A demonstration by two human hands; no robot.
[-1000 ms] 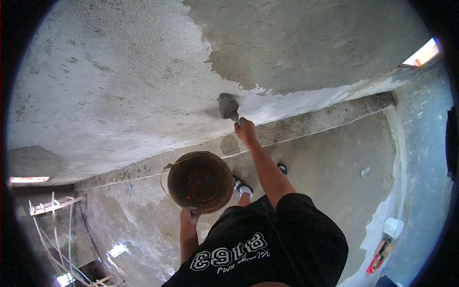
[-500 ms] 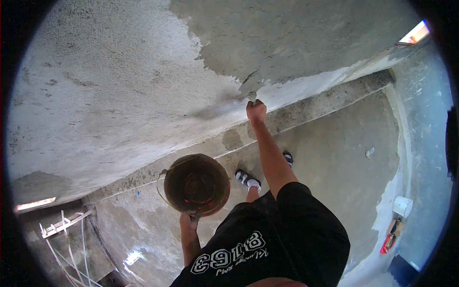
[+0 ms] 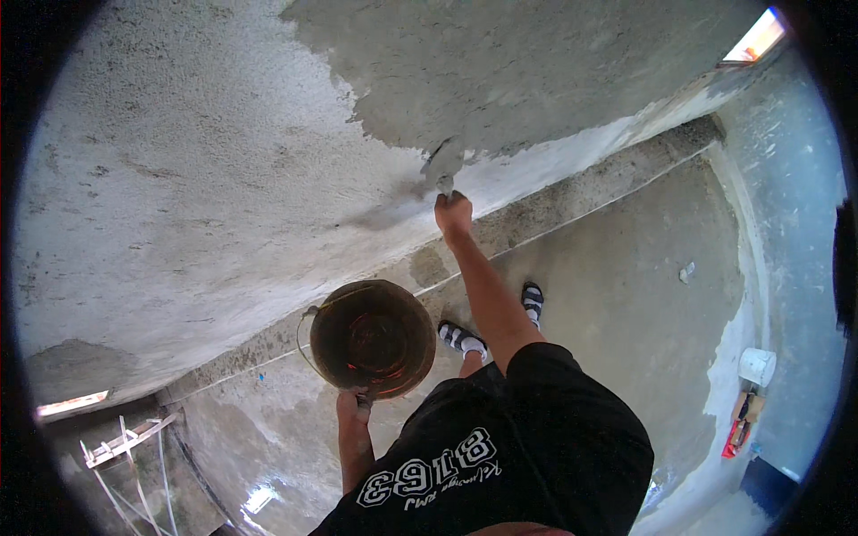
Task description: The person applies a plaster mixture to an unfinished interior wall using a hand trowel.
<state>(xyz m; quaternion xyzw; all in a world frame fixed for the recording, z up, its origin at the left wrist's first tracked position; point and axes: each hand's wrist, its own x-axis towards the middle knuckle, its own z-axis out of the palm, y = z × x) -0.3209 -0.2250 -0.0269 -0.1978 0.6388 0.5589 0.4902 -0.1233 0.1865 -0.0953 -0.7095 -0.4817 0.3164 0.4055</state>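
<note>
My right hand is closed round the handle of a trowel, its grey blade against the wall. Around the blade runs the lower edge of a darker grey patch of wet plaster; paler, rough wall lies to its left and below. In my left hand I grip the near rim of a bucket, mouth up. Its inside is dark, with reddish streaks and little or no mortar that I can make out. The bucket's wire handle hangs at its left side.
A low concrete ledge runs along the wall's foot. My sandalled feet stand on the concrete floor. At the right lie a white bucket and a red box. A wooden frame stands at lower left.
My right hand and the trowel have moved left along the wall, and the blade now shows more fully. The bucket stays in my left hand, shifted slightly right in view.
</note>
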